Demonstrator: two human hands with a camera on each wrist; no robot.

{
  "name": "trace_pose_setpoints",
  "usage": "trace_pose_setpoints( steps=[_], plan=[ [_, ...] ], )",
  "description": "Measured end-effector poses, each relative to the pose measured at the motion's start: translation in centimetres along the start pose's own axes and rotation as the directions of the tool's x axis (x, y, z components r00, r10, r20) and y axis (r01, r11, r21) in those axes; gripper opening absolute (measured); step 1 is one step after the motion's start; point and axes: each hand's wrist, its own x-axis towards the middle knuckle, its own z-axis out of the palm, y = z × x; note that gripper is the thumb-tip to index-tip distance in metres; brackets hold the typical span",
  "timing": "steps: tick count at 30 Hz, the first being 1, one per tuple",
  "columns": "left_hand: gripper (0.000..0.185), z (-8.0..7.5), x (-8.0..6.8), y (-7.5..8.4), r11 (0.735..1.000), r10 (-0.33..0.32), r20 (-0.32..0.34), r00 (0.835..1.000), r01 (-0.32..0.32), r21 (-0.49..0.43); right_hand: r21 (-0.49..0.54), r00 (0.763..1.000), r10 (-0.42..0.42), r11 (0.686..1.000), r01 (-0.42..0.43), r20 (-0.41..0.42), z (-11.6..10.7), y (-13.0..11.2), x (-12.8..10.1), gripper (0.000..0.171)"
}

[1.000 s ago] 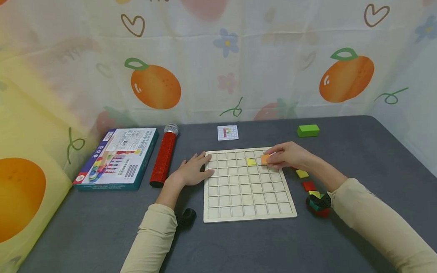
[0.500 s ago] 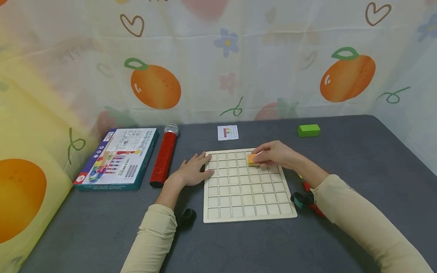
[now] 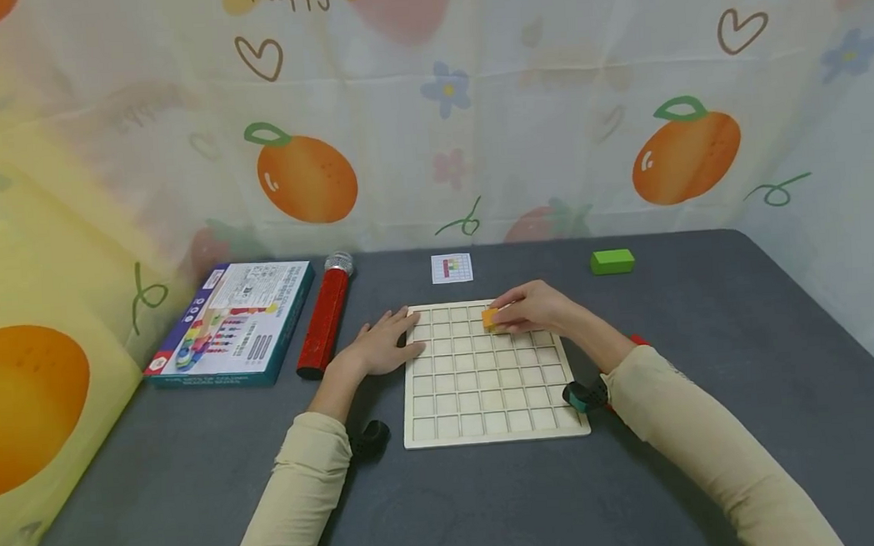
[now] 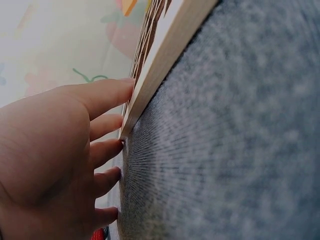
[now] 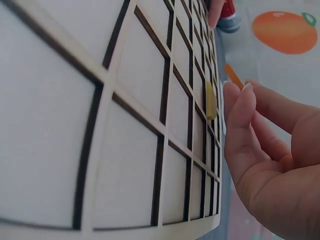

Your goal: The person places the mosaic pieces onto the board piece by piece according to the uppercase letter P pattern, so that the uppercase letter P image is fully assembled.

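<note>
Right hand (image 3: 533,309) is pinching a small orange tile (image 3: 490,318) between thumb and fingertips, holding it over the top rows of the wooden grid board (image 3: 490,407), just above or beside a yellow tile (image 5: 210,100) that is already sitting in a cell. Left hand (image 3: 381,345) is lying flat with straight fingers (image 4: 107,97) pressing against the board's left edge, holding nothing. The orange tile is tilting in the right wrist view, not yet seated. Risks as I am judging them: the tile is coming in at an angle, so a corner may be catching on a cell divider and skipping out; the fingers are crowding the yellow tile and may be nudging it loose; if the left hand is easing off, the board may be sliding on the grey table (image 3: 496,503).
</note>
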Motion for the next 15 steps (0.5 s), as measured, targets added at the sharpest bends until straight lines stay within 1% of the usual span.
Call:
trace_pose_setpoints(
  steps=[15],
  plan=[
    [0.065, 0.0, 0.0, -0.1, 1.000, -0.007, 0.008, 1.000, 0.007, 0.003, -0.005, 0.998, 0.031, 0.999, -0.031, -0.050, 1.4, -0.5, 0.3, 0.031]
  ],
)
